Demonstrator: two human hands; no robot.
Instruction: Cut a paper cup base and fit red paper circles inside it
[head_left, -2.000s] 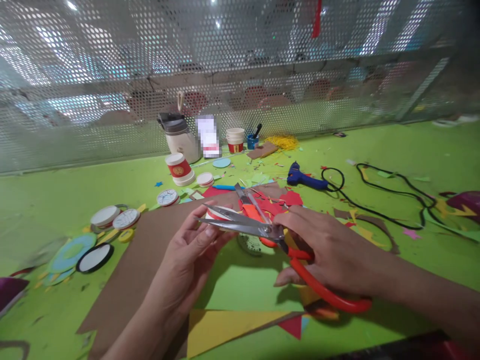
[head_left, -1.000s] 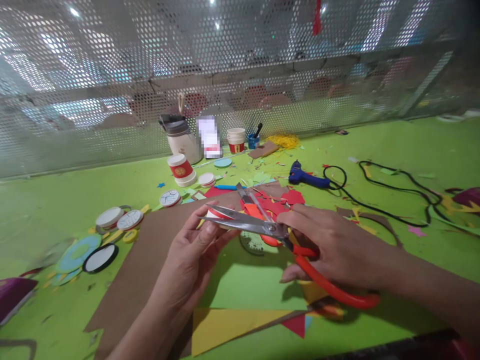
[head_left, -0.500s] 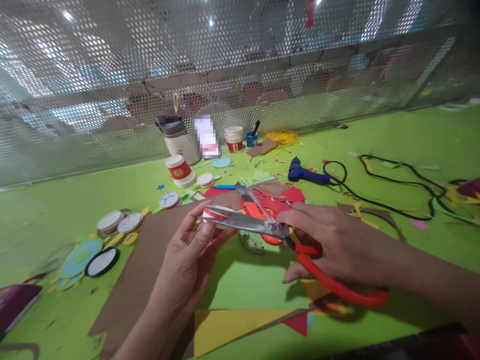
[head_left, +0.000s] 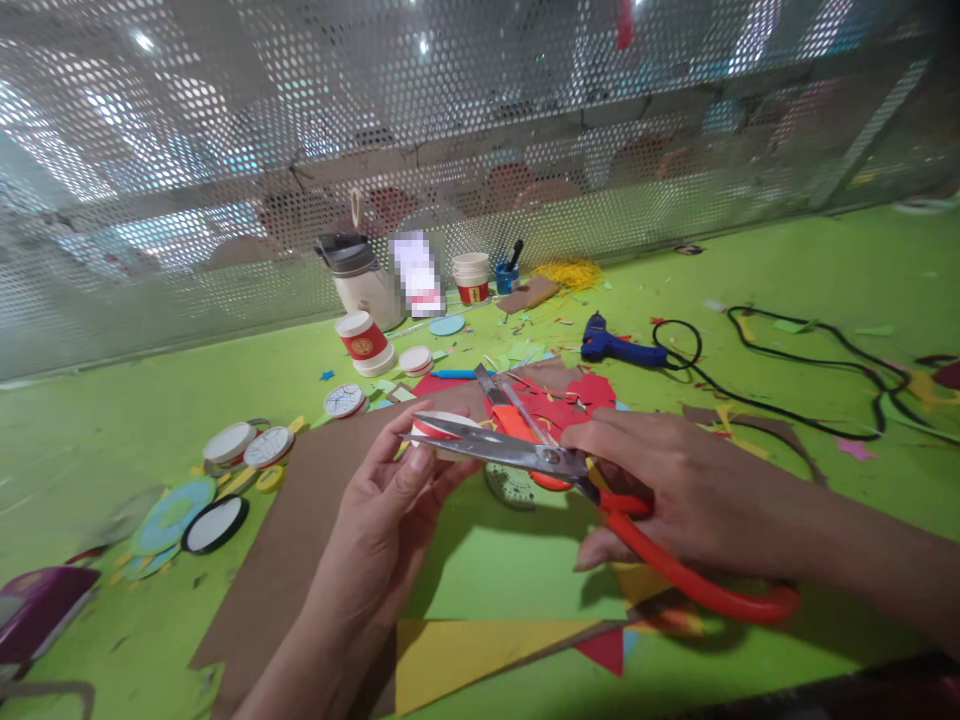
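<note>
My left hand point(head_left: 390, 510) holds a short white paper-cup piece with a red band point(head_left: 431, 429) between thumb and fingers. My right hand point(head_left: 682, 480) grips orange-red-handled scissors point(head_left: 517, 450), fingers around one handle loop and the thumb apart below. The scissor blades lie slightly apart across the cup piece, their tips reaching the fingers of my left hand. Just behind the blades lies an orange utility knife point(head_left: 510, 418). Below the blades a clear protractor point(head_left: 510, 487) shows in part. Light green paper point(head_left: 517, 570) spreads beneath my hands.
Brown cardboard point(head_left: 300, 520) lies under the work. Red paper scraps point(head_left: 592, 392) and a blue glue gun point(head_left: 619, 348) with a black cord are beyond. Cut cup discs point(head_left: 229, 443) sit left. A red-and-white cup point(head_left: 365, 342), jug point(head_left: 367, 290) and phone point(head_left: 416, 272) stand behind.
The whole view has shifted slightly, so everything appears a little further right. My hands, the scissors and the cup piece keep nearly the same pose.
</note>
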